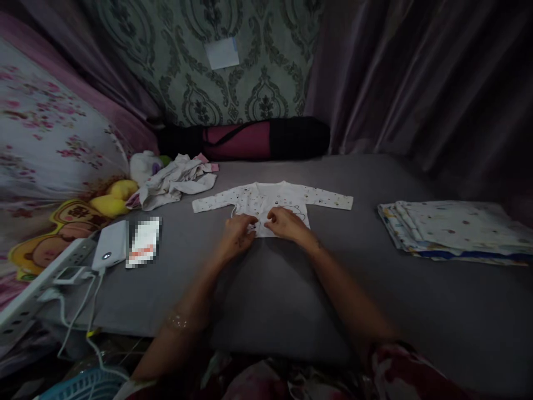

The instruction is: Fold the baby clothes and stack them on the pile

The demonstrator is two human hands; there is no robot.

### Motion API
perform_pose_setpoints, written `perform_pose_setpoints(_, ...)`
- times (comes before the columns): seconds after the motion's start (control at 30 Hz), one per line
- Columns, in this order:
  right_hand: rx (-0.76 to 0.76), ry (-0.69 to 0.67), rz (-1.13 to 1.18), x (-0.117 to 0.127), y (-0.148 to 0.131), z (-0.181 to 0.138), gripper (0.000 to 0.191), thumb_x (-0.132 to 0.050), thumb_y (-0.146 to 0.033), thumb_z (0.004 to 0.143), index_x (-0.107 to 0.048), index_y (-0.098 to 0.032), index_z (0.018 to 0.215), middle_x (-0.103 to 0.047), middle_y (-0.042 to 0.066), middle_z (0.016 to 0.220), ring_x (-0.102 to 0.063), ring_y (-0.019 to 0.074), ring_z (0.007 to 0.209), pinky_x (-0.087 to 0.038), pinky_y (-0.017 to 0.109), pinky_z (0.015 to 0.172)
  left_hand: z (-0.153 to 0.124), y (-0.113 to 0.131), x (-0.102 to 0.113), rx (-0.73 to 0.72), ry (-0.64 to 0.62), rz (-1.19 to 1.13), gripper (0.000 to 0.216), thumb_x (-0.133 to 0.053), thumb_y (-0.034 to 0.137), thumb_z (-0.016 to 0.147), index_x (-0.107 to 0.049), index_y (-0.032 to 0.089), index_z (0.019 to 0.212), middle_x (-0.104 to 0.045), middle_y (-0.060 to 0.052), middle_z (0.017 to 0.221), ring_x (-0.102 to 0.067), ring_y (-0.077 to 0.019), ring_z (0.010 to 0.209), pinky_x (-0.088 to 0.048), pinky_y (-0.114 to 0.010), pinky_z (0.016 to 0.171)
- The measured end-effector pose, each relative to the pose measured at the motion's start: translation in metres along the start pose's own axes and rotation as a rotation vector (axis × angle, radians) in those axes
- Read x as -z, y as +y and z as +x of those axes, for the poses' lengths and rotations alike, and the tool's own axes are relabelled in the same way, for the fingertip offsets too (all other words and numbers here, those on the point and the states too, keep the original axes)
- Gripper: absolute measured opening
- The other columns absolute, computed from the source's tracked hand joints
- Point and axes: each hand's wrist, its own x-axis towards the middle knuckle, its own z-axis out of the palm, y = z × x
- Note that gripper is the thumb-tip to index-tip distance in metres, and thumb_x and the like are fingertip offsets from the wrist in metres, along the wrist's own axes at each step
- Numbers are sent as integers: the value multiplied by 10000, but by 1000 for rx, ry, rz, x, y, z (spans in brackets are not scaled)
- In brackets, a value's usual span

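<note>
A small white long-sleeved baby shirt (pixel 270 192) lies spread flat on the grey bed sheet, with both sleeves stretched out sideways. Tiny prints cover the sleeves, and a line-drawn animal face shows on the front. My left hand (pixel 239 236) is bent over the shirt's lower left part, its fingertips pinched at the fabric. On the lower right front, my right hand (pixel 289 225) has thumb and fingers drawn together on the cloth. A small gap separates the two hands. The exact bit of fabric between the fingertips is too small to make out.
Folded printed cloths (pixel 458 230) lie at right. Rumpled clothes (pixel 179 180) and plush toys (pixel 112 199) sit at back left. A power bank (pixel 110 244), a blurred white packet (pixel 144 241) and a power strip (pixel 41 283) with cables are at left. A black-and-maroon long bag (pixel 241 140) lies along the wall.
</note>
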Motion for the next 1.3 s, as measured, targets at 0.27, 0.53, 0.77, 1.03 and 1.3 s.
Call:
perform_pose_setpoints(0.27, -54, -30, -168, -17, -14, -10, 295, -475, -285, 892, -577, -168, 1143, -596, 135, 1208, -599, 265, 1072, -444, 338, 862, 3, -12, -17, -48, -121, 56, 240, -593, 199, 730, -663, 165, 957, -653, -109, 958, -613, -246, 919, -496, -361, 812)
perform_pose_setpoints(0.53, -36, 14, -232, -23, -18, -11, 297, -454, -271, 910, -564, -155, 1160, -585, 143, 1193, -594, 278, 1076, -448, 369, 886, 6, -8, -14, 68, -45, 24, 188, -531, 278, 858, -680, 168, 889, -672, -85, 841, -627, -207, 808, -498, -331, 752)
perform_pose_setpoints(0.77, -9, 68, -286, -31, -26, -15, 330, -475, -341, 928, -558, -131, 1169, -577, 164, 1207, -574, 281, 1097, -459, 367, 873, 8, -1, -14, 84, -30, 35, 185, -587, 311, 852, -678, 160, 798, -641, -59, 786, -593, -172, 757, -463, -287, 723)
perform_pose_setpoints(1.03, -144, 107, -163, -28, -14, -5, 293, -429, -221, 907, -636, -162, 1106, -669, 130, 1116, -628, 255, 1021, -450, 330, 833, 17, 16, -2, 236, 47, 7, 245, -561, 319, 884, -729, 140, 873, -669, -67, 833, -585, -166, 794, -424, -265, 723)
perform_pose_setpoints(1.3, -219, 252, 289, -4, 16, 19, 212, -532, -253, 841, -718, -193, 920, -731, 38, 924, -651, 174, 868, -441, 231, 723, 24, 31, -1, 264, -30, -88, 251, -517, 285, 897, -722, 141, 916, -688, -47, 801, -592, -156, 747, -423, -260, 698)
